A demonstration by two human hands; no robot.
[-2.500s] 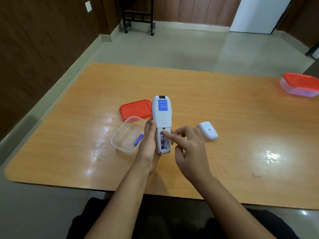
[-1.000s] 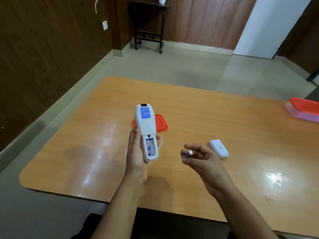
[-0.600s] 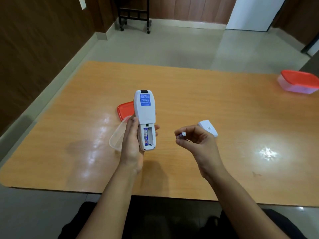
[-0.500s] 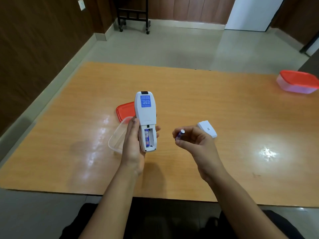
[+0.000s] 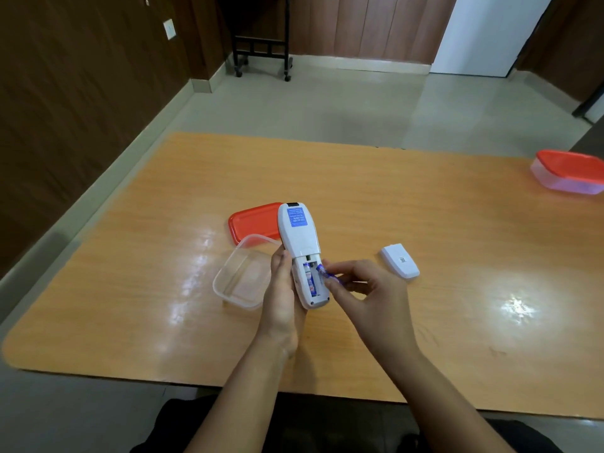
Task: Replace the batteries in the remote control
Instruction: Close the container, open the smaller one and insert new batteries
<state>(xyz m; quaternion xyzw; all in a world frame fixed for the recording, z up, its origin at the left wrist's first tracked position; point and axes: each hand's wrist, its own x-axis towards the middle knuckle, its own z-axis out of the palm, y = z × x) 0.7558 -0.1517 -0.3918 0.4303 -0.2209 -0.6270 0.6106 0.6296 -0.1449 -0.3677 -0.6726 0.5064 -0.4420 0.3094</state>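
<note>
My left hand (image 5: 281, 295) grips a white remote control (image 5: 299, 237) held back-side up above the table, a blue label near its top. Its battery compartment is uncovered and one blue battery (image 5: 310, 280) lies in the left slot. My right hand (image 5: 366, 289) pinches a second blue battery (image 5: 328, 275) between thumb and fingers, its tip at the right edge of the compartment. The white battery cover (image 5: 399, 260) lies on the table to the right of both hands.
A clear plastic container (image 5: 240, 273) stands left of my left hand, its red lid (image 5: 253, 223) lying behind it. A second lidded container (image 5: 570, 171) sits at the table's far right edge. The wooden table (image 5: 457, 223) ends close to my body.
My right hand has carried the battery leftward to the compartment's right edge. The remote stays in my left hand with one battery inside.
</note>
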